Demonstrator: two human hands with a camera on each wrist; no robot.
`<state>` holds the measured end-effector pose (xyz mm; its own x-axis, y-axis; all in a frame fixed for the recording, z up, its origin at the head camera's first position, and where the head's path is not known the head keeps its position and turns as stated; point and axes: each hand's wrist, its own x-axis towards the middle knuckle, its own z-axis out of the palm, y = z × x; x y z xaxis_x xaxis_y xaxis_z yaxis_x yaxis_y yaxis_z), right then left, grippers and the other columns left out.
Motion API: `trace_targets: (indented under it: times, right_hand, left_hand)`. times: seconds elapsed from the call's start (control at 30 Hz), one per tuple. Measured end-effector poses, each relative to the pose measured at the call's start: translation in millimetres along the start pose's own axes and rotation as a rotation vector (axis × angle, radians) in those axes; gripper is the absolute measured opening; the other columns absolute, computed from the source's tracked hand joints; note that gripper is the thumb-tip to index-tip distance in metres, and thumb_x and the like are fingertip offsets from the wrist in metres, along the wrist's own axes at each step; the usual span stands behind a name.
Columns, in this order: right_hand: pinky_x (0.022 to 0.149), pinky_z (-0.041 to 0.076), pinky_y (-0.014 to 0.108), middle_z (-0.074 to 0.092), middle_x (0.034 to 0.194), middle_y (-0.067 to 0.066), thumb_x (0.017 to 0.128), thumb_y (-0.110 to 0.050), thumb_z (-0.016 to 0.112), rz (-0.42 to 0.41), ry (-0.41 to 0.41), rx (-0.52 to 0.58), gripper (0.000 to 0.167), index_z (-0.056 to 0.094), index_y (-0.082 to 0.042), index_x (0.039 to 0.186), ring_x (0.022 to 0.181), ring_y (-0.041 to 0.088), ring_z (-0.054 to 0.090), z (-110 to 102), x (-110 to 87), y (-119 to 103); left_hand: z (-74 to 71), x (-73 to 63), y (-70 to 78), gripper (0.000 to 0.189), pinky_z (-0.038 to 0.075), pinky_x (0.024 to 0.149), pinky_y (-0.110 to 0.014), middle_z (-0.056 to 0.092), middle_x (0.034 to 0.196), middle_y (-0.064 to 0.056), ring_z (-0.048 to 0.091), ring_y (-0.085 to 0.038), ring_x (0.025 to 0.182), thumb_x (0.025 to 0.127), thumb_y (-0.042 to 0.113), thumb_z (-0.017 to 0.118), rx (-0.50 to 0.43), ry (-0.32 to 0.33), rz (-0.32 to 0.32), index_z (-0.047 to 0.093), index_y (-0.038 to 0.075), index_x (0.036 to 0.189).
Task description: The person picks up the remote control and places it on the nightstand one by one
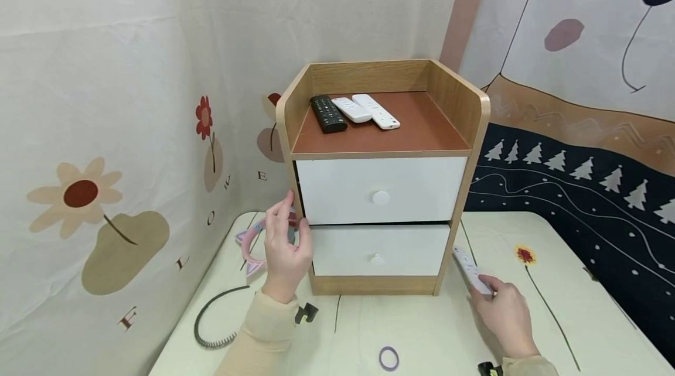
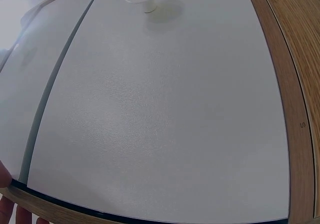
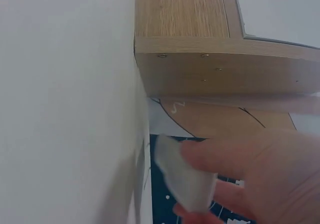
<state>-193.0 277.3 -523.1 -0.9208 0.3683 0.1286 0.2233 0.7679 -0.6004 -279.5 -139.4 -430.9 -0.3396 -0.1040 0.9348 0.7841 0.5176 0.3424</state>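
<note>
A wood-sided cabinet [image 1: 373,284] with two white drawers stands on the table. My left hand [image 1: 285,245] holds its left side edge: the thumb lies at the front, the fingers along the outside. In the left wrist view the thumb and several fingertips show either side of that edge, beside a white drawer front [image 2: 165,119]. To the right of the cabinet, my right hand [image 1: 503,311] grips a white remote control [image 1: 469,267] by its near end. The right wrist view shows this remote [image 3: 185,176], blurred, between thumb and fingers, near the cabinet's side.
On the cabinet's brown top lie a black remote [image 1: 328,114] and two white remotes, one of them [image 1: 377,112] long. Left of the cabinet are a pink cat-ear headband [image 1: 252,247] and a dark coiled cord [image 1: 211,341]. A purple ring [image 1: 389,358] lies in front.
</note>
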Motion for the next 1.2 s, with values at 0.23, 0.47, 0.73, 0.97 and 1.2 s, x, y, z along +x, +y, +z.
trace_targets:
  times: [0.23, 0.47, 0.73, 0.97, 1.2]
  right_hand:
    - [0.07, 0.043, 0.031, 0.07, 0.119, 0.031, 0.097, -0.028, 0.081, -0.012, 0.204, 0.056, 0.051, 0.073, 0.0, 0.139, 0.095, 0.036, 0.068, -10, -8.8, -16]
    - [0.066, 0.035, 0.016, 0.068, 0.106, 0.02, 0.093, -0.023, 0.088, -0.087, 0.457, 0.146, 0.047, 0.077, -0.006, 0.135, 0.084, 0.012, 0.056, -22, -19.9, -33]
    - [0.078, 0.031, 0.003, 0.065, 0.101, 0.009, 0.085, -0.006, 0.093, -0.252, 0.706, 0.311, 0.049, 0.079, -0.003, 0.132, 0.087, -0.016, 0.04, -34, -31.0, -55]
    - [0.078, 0.037, 0.004, 0.054, 0.113, -0.032, 0.085, -0.002, 0.088, -0.394, 0.88, 0.493, 0.042, 0.079, 0.007, 0.125, 0.092, -0.014, 0.05, -48, -45.2, -78]
    - [0.078, 0.045, 0.005, 0.065, 0.111, -0.017, 0.086, -0.009, 0.09, -0.594, 1.0, 0.785, 0.04, 0.077, 0.017, 0.114, 0.093, -0.004, 0.06, -63, -51.6, -113]
  left_hand:
    - [-1.0, 0.6, -0.8, 0.066, 0.049, 0.076, -0.019, 0.059, 0.13, -0.029, 0.059, -0.028, 0.096, 0.095, -0.008, 0.064, -0.01, -0.004, 0.015, 0.052, -0.002, 0.16]
    - [0.2, 0.8, -1.8, 0.066, 0.051, 0.078, -0.021, 0.059, 0.128, -0.029, 0.06, -0.028, 0.096, 0.096, -0.008, 0.063, -0.018, -0.01, 0.02, 0.052, -0.002, 0.16]
    - [-0.7, 0.1, -1.6, 0.066, 0.05, 0.077, -0.02, 0.059, 0.129, -0.029, 0.06, -0.028, 0.096, 0.095, -0.007, 0.064, 0.001, -0.008, 0.015, 0.051, -0.001, 0.16]
    - [-1.1, -0.3, -0.9, 0.067, 0.05, 0.077, -0.019, 0.06, 0.129, -0.028, 0.06, -0.027, 0.096, 0.095, -0.008, 0.064, -0.001, -0.01, 0.012, 0.051, -0.001, 0.16]
    - [-0.9, 0.5, -0.8, 0.067, 0.05, 0.076, -0.019, 0.06, 0.13, -0.028, 0.06, -0.027, 0.096, 0.095, -0.007, 0.063, -0.001, -0.009, 0.007, 0.051, -0.001, 0.16]
